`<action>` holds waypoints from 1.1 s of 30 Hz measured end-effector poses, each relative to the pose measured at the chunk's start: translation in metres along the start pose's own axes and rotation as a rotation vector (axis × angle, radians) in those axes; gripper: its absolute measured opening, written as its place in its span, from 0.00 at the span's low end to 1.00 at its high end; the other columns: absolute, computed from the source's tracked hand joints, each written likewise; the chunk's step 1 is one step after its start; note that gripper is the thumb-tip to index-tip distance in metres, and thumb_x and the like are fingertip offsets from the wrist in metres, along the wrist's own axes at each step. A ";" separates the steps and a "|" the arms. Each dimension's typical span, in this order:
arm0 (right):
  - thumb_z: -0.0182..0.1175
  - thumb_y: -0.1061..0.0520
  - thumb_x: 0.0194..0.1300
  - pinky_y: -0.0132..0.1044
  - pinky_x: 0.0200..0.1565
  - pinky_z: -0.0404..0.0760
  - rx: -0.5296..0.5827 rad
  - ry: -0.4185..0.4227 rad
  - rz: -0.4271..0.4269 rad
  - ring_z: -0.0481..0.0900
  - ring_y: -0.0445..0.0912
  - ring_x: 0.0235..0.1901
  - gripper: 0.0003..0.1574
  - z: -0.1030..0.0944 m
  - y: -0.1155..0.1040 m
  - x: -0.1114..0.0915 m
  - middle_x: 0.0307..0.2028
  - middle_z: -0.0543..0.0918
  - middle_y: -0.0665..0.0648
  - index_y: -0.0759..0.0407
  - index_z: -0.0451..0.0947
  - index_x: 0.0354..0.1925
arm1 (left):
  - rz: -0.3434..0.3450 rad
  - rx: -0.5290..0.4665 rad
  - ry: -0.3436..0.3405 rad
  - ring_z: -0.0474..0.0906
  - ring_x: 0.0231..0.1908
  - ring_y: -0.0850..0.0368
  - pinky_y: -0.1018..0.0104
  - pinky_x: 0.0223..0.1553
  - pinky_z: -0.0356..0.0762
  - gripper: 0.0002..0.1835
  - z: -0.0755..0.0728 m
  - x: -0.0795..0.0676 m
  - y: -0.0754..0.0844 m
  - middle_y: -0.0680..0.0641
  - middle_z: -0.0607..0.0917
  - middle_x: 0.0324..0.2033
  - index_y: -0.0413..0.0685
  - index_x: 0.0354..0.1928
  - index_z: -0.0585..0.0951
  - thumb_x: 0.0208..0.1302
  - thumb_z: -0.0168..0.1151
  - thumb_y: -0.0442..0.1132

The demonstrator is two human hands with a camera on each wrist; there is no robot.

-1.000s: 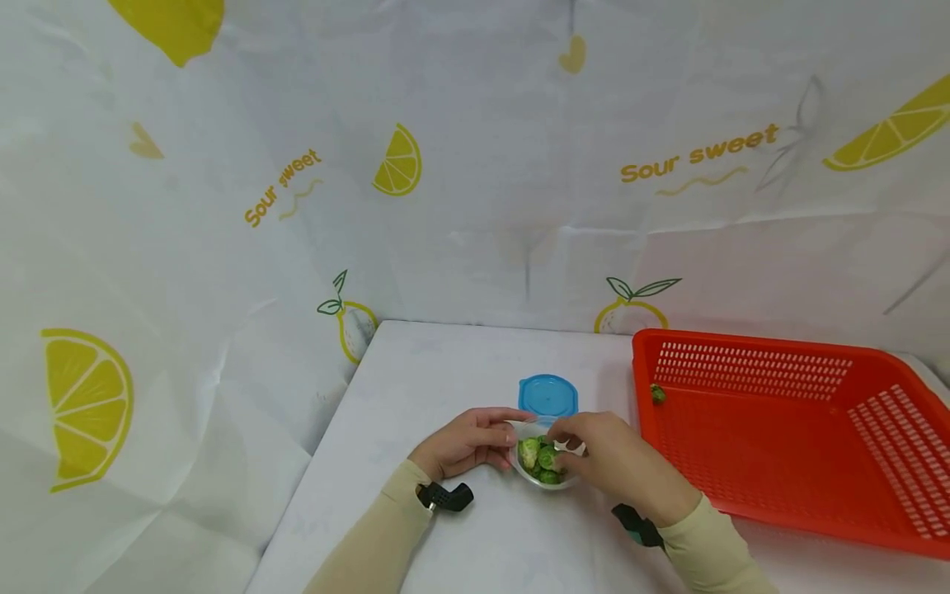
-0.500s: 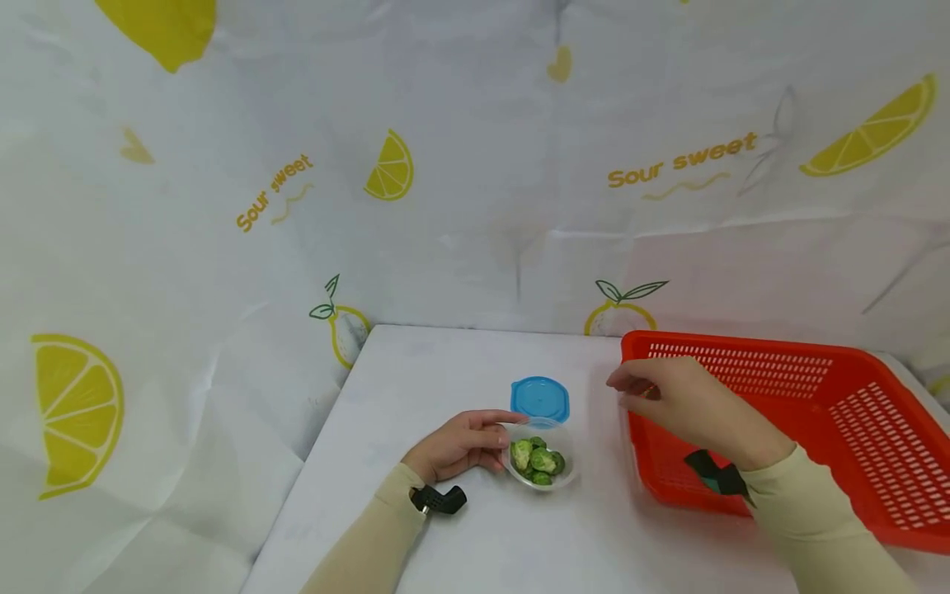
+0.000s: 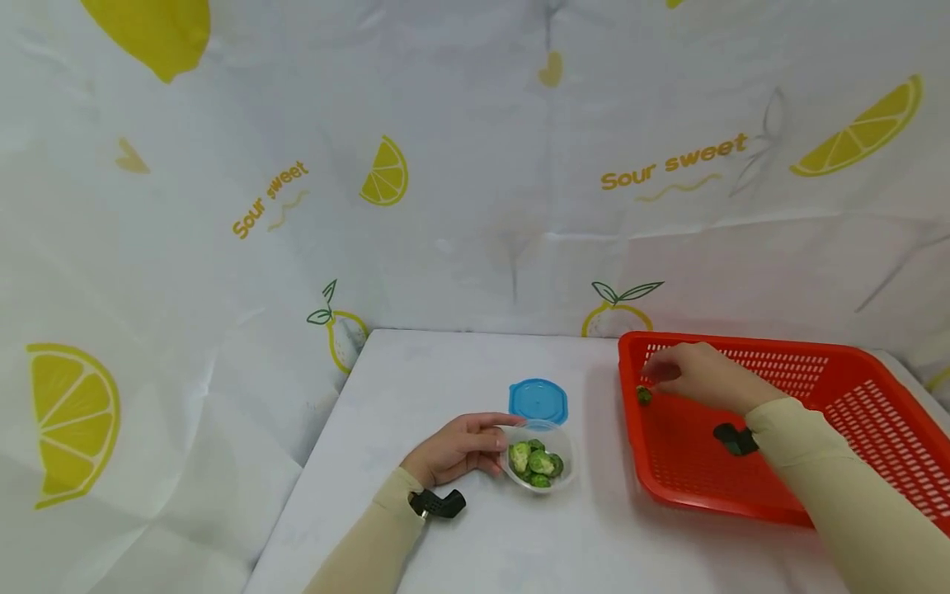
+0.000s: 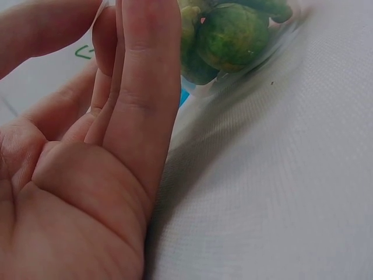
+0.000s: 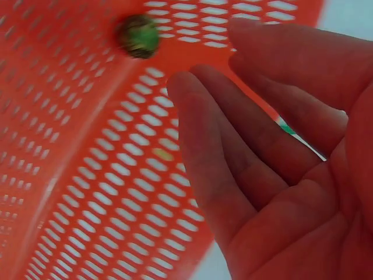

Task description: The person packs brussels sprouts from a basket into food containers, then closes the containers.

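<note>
left hand (image 3: 466, 448) pinches rim of clear round plastic bowl (image 3: 561, 440) of green brussels sprouts (image 3: 541, 462); right hand (image 3: 696, 376) over red perforated plastic basket (image 3: 705, 483), fingers loose, thumb apart — round green sprout (image 3: 644, 396) inside, near left wall. orange "sour sweet" lettering (image 3: 674, 162) on white lemon-print backdrop (image 3: 460, 107).

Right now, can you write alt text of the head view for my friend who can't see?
A person's right hand is over a red basket, near one green sprout. The left hand holds a clear bowl of sprouts, with a blue lid just beyond on the white table.
</note>
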State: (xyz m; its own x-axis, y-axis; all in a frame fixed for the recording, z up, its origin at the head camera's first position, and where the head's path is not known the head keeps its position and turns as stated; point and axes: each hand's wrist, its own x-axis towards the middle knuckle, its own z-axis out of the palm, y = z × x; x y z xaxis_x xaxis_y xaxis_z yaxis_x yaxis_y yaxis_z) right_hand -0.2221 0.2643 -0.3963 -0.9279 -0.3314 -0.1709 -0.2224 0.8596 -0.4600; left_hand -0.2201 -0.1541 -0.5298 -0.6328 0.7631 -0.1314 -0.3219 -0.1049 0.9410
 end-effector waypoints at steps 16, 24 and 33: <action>0.75 0.56 0.68 0.59 0.55 0.90 0.002 -0.074 0.066 0.85 0.55 0.49 0.22 0.008 0.014 0.028 0.48 0.90 0.59 0.63 0.87 0.56 | -0.008 -0.005 0.018 0.85 0.35 0.62 0.68 0.43 0.91 0.29 -0.001 0.000 -0.001 0.51 0.85 0.35 0.42 0.78 0.72 0.78 0.60 0.33; 0.77 0.54 0.66 0.55 0.53 0.91 0.020 -0.091 0.081 0.85 0.52 0.48 0.22 0.014 0.021 0.035 0.47 0.90 0.57 0.62 0.87 0.55 | -0.019 -0.004 0.003 0.86 0.35 0.62 0.69 0.44 0.91 0.30 -0.001 0.001 -0.001 0.52 0.86 0.35 0.42 0.80 0.70 0.79 0.60 0.34; 0.76 0.55 0.66 0.56 0.55 0.90 0.025 -0.116 0.080 0.85 0.50 0.46 0.20 0.018 0.023 0.037 0.46 0.91 0.56 0.63 0.88 0.53 | -0.015 -0.003 0.005 0.86 0.36 0.62 0.68 0.44 0.91 0.30 0.000 0.000 0.002 0.51 0.86 0.35 0.42 0.79 0.71 0.78 0.60 0.34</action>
State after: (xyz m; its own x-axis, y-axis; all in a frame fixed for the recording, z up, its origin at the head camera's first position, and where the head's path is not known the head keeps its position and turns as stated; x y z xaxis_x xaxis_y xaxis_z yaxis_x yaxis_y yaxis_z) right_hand -0.2563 0.2648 -0.4294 -0.9011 -0.3066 -0.3066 -0.1405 0.8754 -0.4625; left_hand -0.2205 -0.1544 -0.5283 -0.6315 0.7613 -0.1470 -0.3334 -0.0955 0.9379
